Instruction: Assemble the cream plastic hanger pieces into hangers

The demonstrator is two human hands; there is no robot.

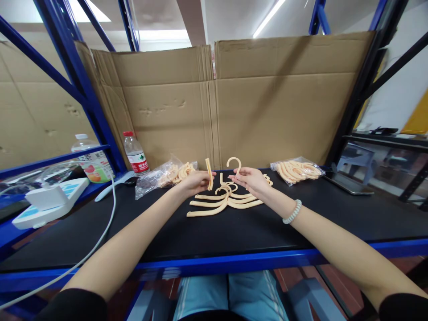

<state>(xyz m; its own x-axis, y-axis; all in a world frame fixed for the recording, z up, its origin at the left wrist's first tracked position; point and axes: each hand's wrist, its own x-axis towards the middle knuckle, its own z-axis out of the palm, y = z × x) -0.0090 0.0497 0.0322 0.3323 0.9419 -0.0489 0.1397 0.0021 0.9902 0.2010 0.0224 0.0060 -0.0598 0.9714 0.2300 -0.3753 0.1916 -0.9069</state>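
Observation:
Both of my arms reach out over a black shelf top (234,232). My left hand (197,181) is closed on a small beige plastic piece (209,173) held upright. My right hand (249,178) pinches the stem of a beige plastic hook (234,162) that curls above its fingers. Between and below the hands lies a pile of several beige curved hanger parts (222,201) on the black surface. A pale bead bracelet (292,212) circles my right wrist.
A clear bag of beige parts (163,176) lies left of the hands, another bag (296,170) to the right. A water bottle (136,154) and a drink bottle (90,161) stand at the left. A white device (47,200) with a cable (100,234) sits far left. A cardboard wall (234,98) backs the shelf.

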